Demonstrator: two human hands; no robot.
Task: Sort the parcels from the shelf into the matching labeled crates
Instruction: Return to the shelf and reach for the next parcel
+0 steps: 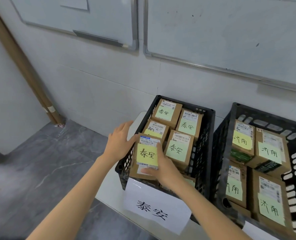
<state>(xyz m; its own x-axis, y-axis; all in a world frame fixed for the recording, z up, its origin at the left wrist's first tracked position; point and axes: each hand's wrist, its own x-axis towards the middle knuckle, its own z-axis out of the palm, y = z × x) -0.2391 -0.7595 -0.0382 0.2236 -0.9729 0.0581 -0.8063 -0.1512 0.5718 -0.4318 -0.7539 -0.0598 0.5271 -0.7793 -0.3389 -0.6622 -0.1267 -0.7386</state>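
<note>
Right hand point(164, 168) is gripping the parcel point(146, 155) at its near-right corner, with the thumb lying across the lower label and the fingers running up the right side. Left hand point(118, 142) is hovering spread over the left rim of the left crate point(204, 144). Its fingers are straight and its thumb is touching the parcel's far-left edge. The parcel is wearing a yellow note reading 泰安 and is sitting tilted in the crate's near-left corner, top face up, partly above the rim. Other parcels point(178, 149) with 泰安 notes are lying packed behind it and to its right. A white sign point(154, 208) reading 泰安 is hanging on the crate's front. The right crate point(221, 144) is standing just beside it, holding boxes point(270, 153) noted 济南. Both crates are sitting on a white table point(110, 191). Whiteboards point(230, 32) are hanging on the wall, and cardboard tubes point(22, 54) are leaning in the left corner.
</note>
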